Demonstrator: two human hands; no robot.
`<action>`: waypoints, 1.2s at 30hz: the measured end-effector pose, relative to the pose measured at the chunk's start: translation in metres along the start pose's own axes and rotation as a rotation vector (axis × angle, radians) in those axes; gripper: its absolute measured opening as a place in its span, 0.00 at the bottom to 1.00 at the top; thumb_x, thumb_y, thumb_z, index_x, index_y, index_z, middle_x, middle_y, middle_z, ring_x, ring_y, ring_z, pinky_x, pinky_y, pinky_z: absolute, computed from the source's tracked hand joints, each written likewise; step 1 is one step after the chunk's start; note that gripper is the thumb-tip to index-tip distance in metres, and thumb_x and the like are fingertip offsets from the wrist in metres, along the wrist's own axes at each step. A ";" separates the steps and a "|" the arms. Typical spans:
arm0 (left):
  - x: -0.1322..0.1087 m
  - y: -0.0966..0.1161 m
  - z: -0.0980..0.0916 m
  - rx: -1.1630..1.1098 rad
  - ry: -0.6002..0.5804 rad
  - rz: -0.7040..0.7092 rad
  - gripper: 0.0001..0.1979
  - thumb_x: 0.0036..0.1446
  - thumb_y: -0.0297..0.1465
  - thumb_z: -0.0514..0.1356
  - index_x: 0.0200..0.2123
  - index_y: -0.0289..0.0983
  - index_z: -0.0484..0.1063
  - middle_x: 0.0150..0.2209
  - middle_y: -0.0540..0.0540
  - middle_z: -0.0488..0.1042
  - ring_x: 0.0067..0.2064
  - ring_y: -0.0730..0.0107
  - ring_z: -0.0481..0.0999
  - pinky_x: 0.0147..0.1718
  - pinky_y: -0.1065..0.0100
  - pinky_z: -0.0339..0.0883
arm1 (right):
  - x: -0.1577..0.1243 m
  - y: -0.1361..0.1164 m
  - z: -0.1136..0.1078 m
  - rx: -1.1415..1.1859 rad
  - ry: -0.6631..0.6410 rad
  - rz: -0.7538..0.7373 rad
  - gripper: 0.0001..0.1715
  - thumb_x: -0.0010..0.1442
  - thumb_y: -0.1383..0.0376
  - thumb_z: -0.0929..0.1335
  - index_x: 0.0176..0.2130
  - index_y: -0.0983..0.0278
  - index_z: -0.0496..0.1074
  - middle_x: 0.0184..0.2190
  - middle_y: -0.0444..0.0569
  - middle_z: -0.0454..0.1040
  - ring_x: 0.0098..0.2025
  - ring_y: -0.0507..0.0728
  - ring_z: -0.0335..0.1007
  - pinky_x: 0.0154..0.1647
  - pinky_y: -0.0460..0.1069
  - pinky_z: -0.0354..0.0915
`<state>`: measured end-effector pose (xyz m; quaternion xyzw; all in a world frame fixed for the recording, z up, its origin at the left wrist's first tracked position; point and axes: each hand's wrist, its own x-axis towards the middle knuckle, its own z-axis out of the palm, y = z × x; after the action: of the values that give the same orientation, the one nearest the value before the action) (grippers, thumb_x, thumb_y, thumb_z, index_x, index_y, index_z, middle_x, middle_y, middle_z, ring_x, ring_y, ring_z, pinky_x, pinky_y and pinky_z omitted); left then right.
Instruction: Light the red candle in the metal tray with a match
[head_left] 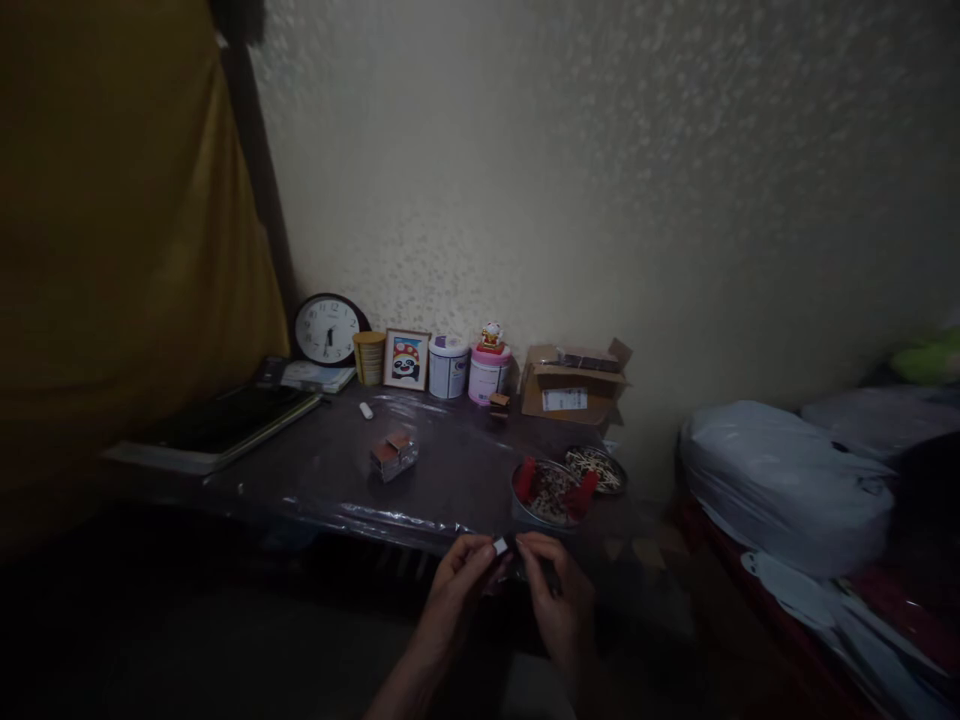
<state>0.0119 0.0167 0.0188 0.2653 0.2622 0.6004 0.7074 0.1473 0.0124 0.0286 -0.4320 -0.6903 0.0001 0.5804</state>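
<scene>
My left hand (459, 580) is closed on a small matchbox (500, 546), whose pale end shows between thumb and fingers. Close beside it, my right hand (556, 590) has thumb and forefinger pinched together; whatever they hold is too small and dark to make out. Both hands are in front of the table's near edge. Just beyond them stands a round bowl (551, 508) with speckled contents and two red pieces at its sides. Behind it on the right, a dish (596, 472) holds many pale sticks that look like matches.
A plastic-wrapped pack of small boxes (394, 457) lies on the dark table (450, 490). Along the wall stand a clock (328, 330), a picture frame (406, 360), tubs (448, 367) and an opened cardboard box (574, 385). White bags (780, 480) lie at the right.
</scene>
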 end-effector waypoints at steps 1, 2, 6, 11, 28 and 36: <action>0.000 0.000 0.000 0.003 0.010 0.001 0.09 0.44 0.34 0.67 0.29 0.35 0.74 0.32 0.46 0.78 0.38 0.66 0.76 0.41 0.67 0.66 | 0.000 0.000 0.000 -0.003 0.003 -0.002 0.04 0.59 0.69 0.65 0.35 0.60 0.69 0.32 0.46 0.76 0.36 0.53 0.74 0.39 0.47 0.70; 0.001 0.000 0.000 0.005 0.022 0.000 0.10 0.43 0.34 0.67 0.28 0.35 0.74 0.31 0.46 0.78 0.37 0.66 0.76 0.41 0.67 0.66 | -0.001 0.000 0.001 -0.006 0.009 -0.001 0.05 0.59 0.69 0.65 0.35 0.60 0.69 0.32 0.46 0.76 0.36 0.53 0.74 0.39 0.47 0.70; 0.002 0.000 0.000 0.007 0.060 -0.009 0.11 0.40 0.35 0.69 0.26 0.35 0.74 0.29 0.47 0.77 0.34 0.67 0.76 0.38 0.68 0.67 | 0.000 0.001 0.003 -0.027 0.009 -0.038 0.05 0.59 0.69 0.65 0.35 0.60 0.69 0.33 0.46 0.76 0.36 0.53 0.74 0.39 0.47 0.70; 0.001 -0.001 0.001 0.008 0.050 0.000 0.10 0.44 0.34 0.67 0.28 0.35 0.74 0.30 0.47 0.77 0.35 0.68 0.76 0.38 0.69 0.67 | 0.009 -0.007 -0.005 -0.087 0.029 -0.088 0.06 0.59 0.70 0.64 0.35 0.60 0.70 0.31 0.46 0.76 0.35 0.52 0.74 0.37 0.47 0.70; -0.004 0.008 0.000 0.014 0.033 0.069 0.06 0.46 0.32 0.65 0.27 0.36 0.73 0.29 0.50 0.74 0.35 0.71 0.74 0.42 0.69 0.67 | 0.018 0.020 -0.016 0.080 0.239 0.423 0.09 0.59 0.61 0.66 0.38 0.64 0.72 0.38 0.47 0.74 0.38 0.54 0.71 0.41 0.52 0.68; -0.007 0.019 0.000 0.067 0.107 0.092 0.08 0.48 0.35 0.64 0.31 0.37 0.74 0.38 0.46 0.77 0.42 0.65 0.74 0.43 0.66 0.67 | 0.018 0.017 -0.026 -0.101 0.443 0.437 0.15 0.62 0.61 0.64 0.48 0.62 0.66 0.49 0.49 0.68 0.45 0.57 0.68 0.44 0.55 0.68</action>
<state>-0.0028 0.0121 0.0325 0.2681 0.3071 0.6363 0.6549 0.1792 0.0207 0.0436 -0.5880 -0.4371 -0.0036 0.6806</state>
